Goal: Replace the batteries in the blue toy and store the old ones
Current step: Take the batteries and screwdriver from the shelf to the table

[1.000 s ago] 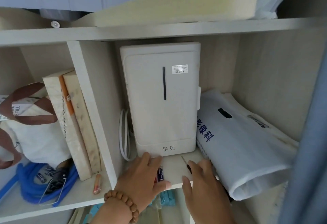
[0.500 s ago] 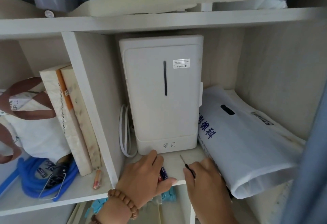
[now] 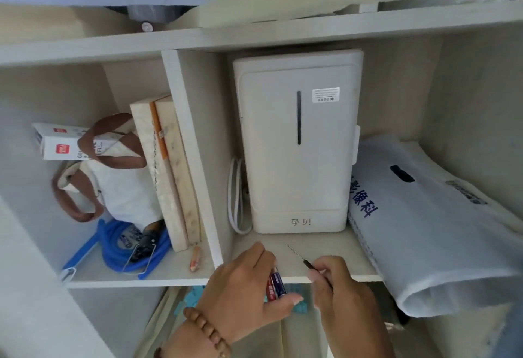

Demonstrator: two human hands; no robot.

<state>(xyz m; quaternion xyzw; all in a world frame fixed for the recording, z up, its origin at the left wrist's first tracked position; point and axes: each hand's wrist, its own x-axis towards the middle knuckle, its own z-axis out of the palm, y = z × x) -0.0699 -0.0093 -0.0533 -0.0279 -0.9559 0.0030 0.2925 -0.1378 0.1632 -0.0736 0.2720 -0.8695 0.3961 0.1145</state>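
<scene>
Batteries [image 3: 276,287] are pinched in the left hand [image 3: 246,287] at the shelf [image 3: 325,247] edge for storing (right hand [image 3: 336,284] grips a screwdriver [image 3: 304,260]).

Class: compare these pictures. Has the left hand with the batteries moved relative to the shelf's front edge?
Yes. The left hand has drawn back toward the person: the batteries now overhang the shelf edge instead of lying over the shelf.

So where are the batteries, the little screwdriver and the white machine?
batteries [image 3: 276,285]: head view, blue and red casings beside the left hand's fingers.
screwdriver [image 3: 297,254]: head view, thin metal shaft.
white machine [image 3: 297,159]: head view, front panel.
</scene>
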